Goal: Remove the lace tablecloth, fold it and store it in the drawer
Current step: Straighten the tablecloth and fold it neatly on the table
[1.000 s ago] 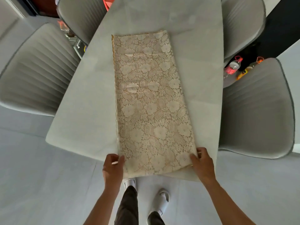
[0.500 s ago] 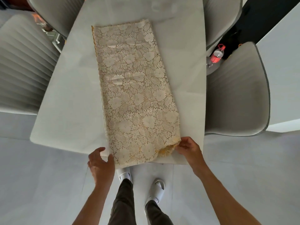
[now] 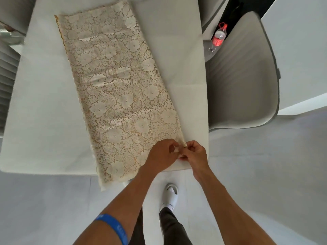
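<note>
Both my left hand (image 3: 161, 154) and right hand (image 3: 193, 153) pinched the lace tablecloth (image 3: 116, 92) corner at lower centre; I judged aligning layers mattered before folding.

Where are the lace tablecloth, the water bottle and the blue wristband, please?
lace tablecloth (image 3: 116, 89): head view, middle of the folded strip.
water bottle (image 3: 218, 38): head view, its red label.
blue wristband (image 3: 113, 225): head view, band on the left forearm.

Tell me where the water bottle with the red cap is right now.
In the head view the water bottle is at the upper right, in the gap between the two grey chairs beside the table's right edge, far from both hands.
</note>
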A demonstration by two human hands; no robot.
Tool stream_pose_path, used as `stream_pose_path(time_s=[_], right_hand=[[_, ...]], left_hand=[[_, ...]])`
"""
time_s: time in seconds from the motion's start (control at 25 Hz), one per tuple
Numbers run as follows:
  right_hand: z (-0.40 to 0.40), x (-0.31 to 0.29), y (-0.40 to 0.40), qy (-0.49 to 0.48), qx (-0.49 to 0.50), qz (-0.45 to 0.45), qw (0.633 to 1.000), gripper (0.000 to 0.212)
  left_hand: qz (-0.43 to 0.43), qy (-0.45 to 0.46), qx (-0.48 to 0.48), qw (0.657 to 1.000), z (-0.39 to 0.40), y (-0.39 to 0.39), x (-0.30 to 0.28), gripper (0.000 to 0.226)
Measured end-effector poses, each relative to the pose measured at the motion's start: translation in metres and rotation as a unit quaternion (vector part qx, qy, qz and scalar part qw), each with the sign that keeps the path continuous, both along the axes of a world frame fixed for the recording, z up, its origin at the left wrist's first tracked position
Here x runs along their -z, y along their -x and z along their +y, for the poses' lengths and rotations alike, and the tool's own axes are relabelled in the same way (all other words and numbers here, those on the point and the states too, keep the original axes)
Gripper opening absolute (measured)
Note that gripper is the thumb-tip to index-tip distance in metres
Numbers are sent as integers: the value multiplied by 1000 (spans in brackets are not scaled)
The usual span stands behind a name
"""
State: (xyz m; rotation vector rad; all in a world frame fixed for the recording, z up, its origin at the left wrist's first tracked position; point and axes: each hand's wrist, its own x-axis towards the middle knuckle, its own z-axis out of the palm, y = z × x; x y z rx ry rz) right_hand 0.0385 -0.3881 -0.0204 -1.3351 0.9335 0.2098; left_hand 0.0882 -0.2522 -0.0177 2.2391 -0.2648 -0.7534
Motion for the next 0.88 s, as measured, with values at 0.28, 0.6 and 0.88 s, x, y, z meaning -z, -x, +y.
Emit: stream_pose_path(time_s=[0.28, 0.6, 0.88], right_hand=[[10, 1, 5, 59, 0, -17, 998, 22], [-7, -13, -4, -90, -8, -65, 994, 23], [14, -13, 10, 261, 19, -77, 962, 29]], left_hand=[[-110, -16, 30, 993, -5, 7, -6, 6], [-204, -18, -3, 979, 5, -4, -25, 4], [-319, -70, 30, 945, 0, -3, -40, 13]])
